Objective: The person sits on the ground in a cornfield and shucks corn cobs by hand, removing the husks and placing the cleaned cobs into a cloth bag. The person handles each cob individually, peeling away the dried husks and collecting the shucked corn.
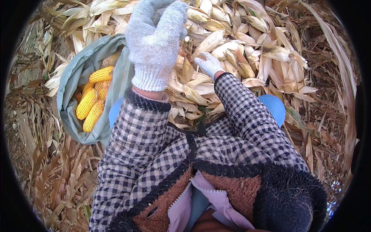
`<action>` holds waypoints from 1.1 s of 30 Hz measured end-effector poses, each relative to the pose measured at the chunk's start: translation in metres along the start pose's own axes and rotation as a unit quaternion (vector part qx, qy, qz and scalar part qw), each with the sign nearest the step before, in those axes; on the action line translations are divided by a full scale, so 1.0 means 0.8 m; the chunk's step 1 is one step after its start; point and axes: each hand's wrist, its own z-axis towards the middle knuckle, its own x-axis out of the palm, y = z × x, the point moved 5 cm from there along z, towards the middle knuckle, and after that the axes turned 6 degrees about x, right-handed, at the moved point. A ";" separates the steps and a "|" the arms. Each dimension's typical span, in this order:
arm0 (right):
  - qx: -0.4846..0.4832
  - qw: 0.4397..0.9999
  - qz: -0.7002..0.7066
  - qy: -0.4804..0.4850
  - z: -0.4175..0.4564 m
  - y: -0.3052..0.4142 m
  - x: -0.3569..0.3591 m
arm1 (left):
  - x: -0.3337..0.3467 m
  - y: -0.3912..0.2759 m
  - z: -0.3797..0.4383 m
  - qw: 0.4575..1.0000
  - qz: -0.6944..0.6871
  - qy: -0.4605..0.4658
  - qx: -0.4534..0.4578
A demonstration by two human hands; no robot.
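Observation:
My left hand (153,43), in a pale grey knitted glove, is raised close to the camera, to the right of the sack's mouth. Its fingertips run to the top edge of the picture, and whether it holds anything is hidden. My right hand (209,64), in a like glove, reaches lower over a heap of dry corn husks and unhusked ears (229,47); its thumb and fingers are apart with nothing seen between them. On the left, a green-grey woven sack (65,87) gapes around several husked yellow corn cobs (87,104).
Dry corn leaves and stalks (58,179) cover the ground left and below the sack. More long dry leaves (327,116) lie on the right. Rounded blue shapes (272,108) show beyond both sleeves, beside my checked clothing.

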 end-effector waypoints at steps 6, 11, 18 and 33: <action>0.057 0.953 -0.207 0.214 -0.070 -0.052 0.082 | 0.020 -0.002 -0.009 0.997 0.050 -0.045 -0.033; 0.056 0.853 -0.233 0.464 -0.154 -0.045 0.126 | 0.024 0.019 -0.006 0.995 0.084 -0.043 -0.040; 0.078 0.952 -0.102 0.279 -0.061 -0.141 0.145 | 0.040 0.022 0.002 0.992 0.101 -0.026 -0.071; 0.409 0.638 0.653 -0.001 -0.019 -0.196 0.146 | 0.022 0.026 0.004 0.979 0.203 0.024 -0.020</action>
